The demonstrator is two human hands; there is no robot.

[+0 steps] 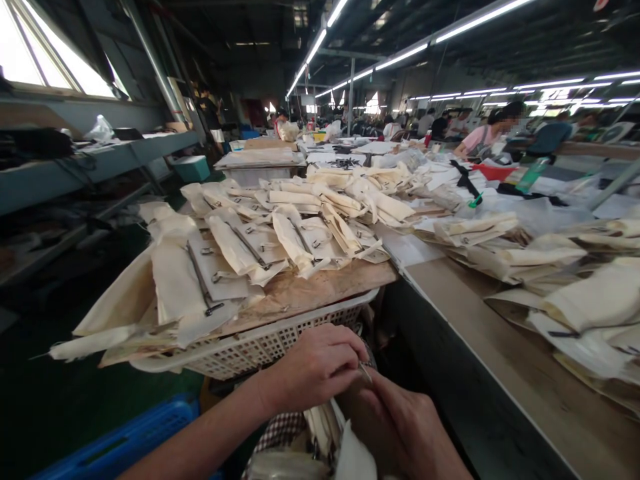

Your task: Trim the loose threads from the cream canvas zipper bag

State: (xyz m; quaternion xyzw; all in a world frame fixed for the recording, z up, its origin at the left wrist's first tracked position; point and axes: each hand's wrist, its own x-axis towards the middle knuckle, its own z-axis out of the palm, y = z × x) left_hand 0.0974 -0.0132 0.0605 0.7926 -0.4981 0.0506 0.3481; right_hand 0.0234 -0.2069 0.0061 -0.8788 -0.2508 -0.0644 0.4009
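Observation:
At the bottom middle, my left hand (320, 365) is closed in a pinch on the top edge of a brownish flat panel (367, 417). My right hand (407, 410) grips the same panel from the right side, close to the left fingertips. A thin pale edge shows between the fingers of both hands. Below them, folded cream fabric pieces (325, 427) lie over my lap, partly hidden by the hands. Beyond the hands, a pile of cream fabric pieces with dark zippers (240, 243) rests on a brown board (320, 287) over a white plastic basket (250, 353).
To the right, a long table (475, 353) bears more cream fabric pieces (595, 300). A blue plastic crate (130, 440) stands at the lower left. Farther back are a red tray (495, 172), a green bottle (533, 175) and a person in pink (475, 139). A blue-grey bench (90, 170) runs along the left.

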